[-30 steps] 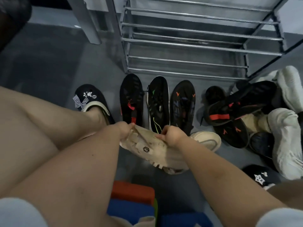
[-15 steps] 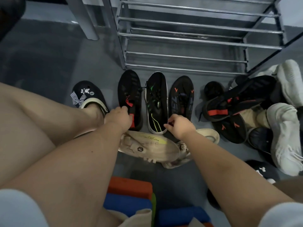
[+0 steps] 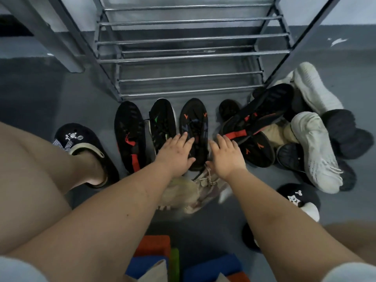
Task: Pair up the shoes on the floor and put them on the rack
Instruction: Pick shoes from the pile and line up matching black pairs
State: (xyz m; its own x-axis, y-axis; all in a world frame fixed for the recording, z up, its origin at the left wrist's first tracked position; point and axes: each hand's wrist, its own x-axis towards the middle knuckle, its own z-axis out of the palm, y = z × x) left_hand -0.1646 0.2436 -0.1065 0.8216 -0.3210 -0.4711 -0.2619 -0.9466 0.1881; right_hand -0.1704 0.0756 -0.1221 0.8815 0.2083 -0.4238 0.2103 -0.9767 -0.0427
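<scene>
Both hands are open and hold nothing: the left hand and the right hand reach over the black shoe with orange marks at 12 o'clock (light, soft, I think); take it at the heel.

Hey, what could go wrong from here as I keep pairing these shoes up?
Both hands, left and right, hover open near the orange-marked black shoe; its likely mate lies under the tangled pile, so pulling it may scatter that. The beige shoes under your wrists could get knocked.
</scene>
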